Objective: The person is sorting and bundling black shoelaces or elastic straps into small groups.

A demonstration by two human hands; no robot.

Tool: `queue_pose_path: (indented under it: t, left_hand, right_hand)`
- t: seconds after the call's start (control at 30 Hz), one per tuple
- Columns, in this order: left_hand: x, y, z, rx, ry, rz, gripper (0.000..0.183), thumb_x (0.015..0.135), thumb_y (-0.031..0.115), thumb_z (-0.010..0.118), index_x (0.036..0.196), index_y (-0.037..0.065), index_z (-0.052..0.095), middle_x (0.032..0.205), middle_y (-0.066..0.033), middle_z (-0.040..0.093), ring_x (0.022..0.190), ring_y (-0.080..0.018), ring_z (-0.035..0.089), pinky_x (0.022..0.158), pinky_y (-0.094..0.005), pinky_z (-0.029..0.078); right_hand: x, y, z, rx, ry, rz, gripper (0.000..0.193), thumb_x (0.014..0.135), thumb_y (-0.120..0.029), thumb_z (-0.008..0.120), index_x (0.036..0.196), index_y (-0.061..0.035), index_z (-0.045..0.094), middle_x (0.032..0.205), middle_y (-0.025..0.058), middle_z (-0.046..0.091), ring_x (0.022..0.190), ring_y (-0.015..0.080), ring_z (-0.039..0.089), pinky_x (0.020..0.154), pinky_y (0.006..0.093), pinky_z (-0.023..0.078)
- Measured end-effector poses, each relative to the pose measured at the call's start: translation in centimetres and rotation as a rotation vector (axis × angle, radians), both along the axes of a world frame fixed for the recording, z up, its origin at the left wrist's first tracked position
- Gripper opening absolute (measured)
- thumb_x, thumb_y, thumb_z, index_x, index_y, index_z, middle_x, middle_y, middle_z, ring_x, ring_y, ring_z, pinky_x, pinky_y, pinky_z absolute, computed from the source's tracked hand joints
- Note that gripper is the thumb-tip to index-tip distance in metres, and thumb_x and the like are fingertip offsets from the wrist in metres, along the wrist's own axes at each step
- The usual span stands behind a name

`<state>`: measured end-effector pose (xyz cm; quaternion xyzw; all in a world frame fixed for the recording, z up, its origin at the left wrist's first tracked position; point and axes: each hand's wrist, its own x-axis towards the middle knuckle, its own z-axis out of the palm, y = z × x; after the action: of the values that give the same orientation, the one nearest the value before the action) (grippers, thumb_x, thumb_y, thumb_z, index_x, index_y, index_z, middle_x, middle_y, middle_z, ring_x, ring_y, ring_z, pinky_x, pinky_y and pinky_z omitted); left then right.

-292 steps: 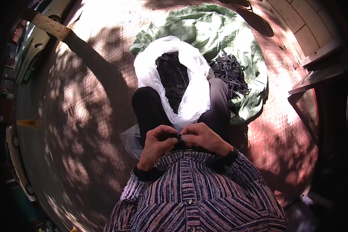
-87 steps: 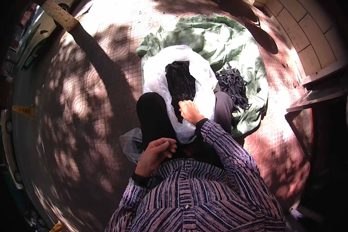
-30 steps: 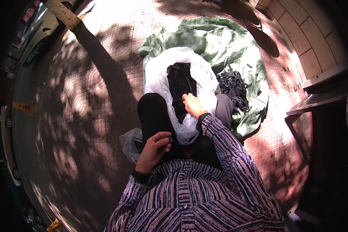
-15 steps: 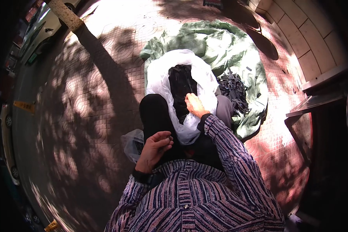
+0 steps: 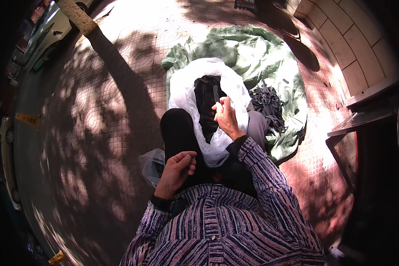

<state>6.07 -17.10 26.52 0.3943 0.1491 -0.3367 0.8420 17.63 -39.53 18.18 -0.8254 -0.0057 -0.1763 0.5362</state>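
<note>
A white plastic bag [image 5: 181, 84] stands with its mouth spread wide between my knees, and dark strips [image 5: 204, 88] lie inside it. Over the right part of this opening, my right hand [image 5: 228, 119] has its thumb and fingers at the lower end of a narrow dark strip [image 5: 216, 92], which points away from me. It looks pinched there, though the contact is small. My left hand [image 5: 176, 170] rests by my left thigh with its fingers curled in a pinch; a tiny dark bit shows at the fingertips, too small to name.
A green-and-white sheet [image 5: 270, 51] is spread under and beyond the bag, with a heap of dark strips [image 5: 268, 106] on its right. A small clear bag [image 5: 151, 166] sits beside my left thigh. A tree trunk [image 5: 77, 17], a parked car [image 5: 53, 33] and a tiled wall [image 5: 354, 48] stand around.
My right hand has shifted slightly right and nearer, its fingers pointing more upward, and a dark strip now shows at its fingertips. My left hand has stayed nearly still.
</note>
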Motion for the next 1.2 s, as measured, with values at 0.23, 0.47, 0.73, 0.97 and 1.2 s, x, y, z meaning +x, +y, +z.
queue_pose_path:
  t: [0.23, 0.47, 0.73, 0.97, 1.2]
  left_hand:
    - [1.5, -1.7, 1.8, 0.046, -0.24, 0.0, 0.018, 0.086, 0.005, 0.055, 0.104, 0.0, 0.055, 0.081, -0.0065, 0.058, 0.066, -0.0093, 0.055, 0.051, -0.0181, 0.042]
    - [1.1, -2.5, 3.0, 0.23, -0.311, -0.12, 0.022, 0.083, 0.001, 0.059, 0.104, 0.0, 0.055, 0.082, -0.0049, 0.06, 0.059, -0.006, 0.052, 0.046, -0.0158, 0.038]
    - [0.5, -2.5, 2.3, 0.119, -0.219, -0.094, 0.022, 0.084, 0.005, 0.059, 0.106, -0.001, 0.057, 0.078, -0.0041, 0.06, 0.055, -0.0051, 0.049, 0.045, -0.0161, 0.035]
    - [0.3, -2.1, 2.2, 0.081, -0.268, -0.094, 0.022, 0.085, 0.006, 0.06, 0.105, -0.003, 0.058, 0.075, -0.0059, 0.061, 0.054, -0.0055, 0.049, 0.045, -0.0166, 0.036]
    - [-0.1, -2.2, 2.5, 0.095, -0.245, -0.065, 0.022, 0.082, 0.002, 0.062, 0.104, -0.002, 0.059, 0.075, -0.0054, 0.062, 0.054, -0.0049, 0.051, 0.044, -0.0154, 0.036]
  right_hand:
    - [-10.0, -1.1, 8.9, -0.091, 0.281, 0.298, 0.02, 0.085, -0.009, 0.056, 0.104, -0.0041, 0.063, 0.076, 0.0082, 0.059, 0.073, 0.0167, 0.056, 0.067, 0.0284, 0.044]
    - [-15.2, -0.1, 9.8, -0.076, 0.325, 0.318, 0.026, 0.082, -0.01, 0.059, 0.108, -0.0059, 0.059, 0.09, 0.0126, 0.057, 0.077, 0.0245, 0.057, 0.068, 0.0324, 0.045]
    - [-15.8, 0.8, 10.9, 0.573, 0.576, 0.3, 0.022, 0.085, -0.005, 0.059, 0.107, -0.0016, 0.057, 0.093, 0.0039, 0.059, 0.083, 0.0077, 0.055, 0.07, 0.0216, 0.045]
    - [-15.9, 1.2, 10.6, 0.685, 0.621, 0.331, 0.022, 0.085, -0.005, 0.058, 0.106, -0.0004, 0.057, 0.091, 0.0029, 0.06, 0.08, 0.0058, 0.054, 0.069, 0.0197, 0.044]
    - [-15.5, 1.5, 11.3, 0.681, 0.652, 0.334, 0.021, 0.085, -0.006, 0.059, 0.104, 0.0011, 0.058, 0.091, 0.0036, 0.061, 0.08, 0.0062, 0.055, 0.07, 0.0209, 0.045]
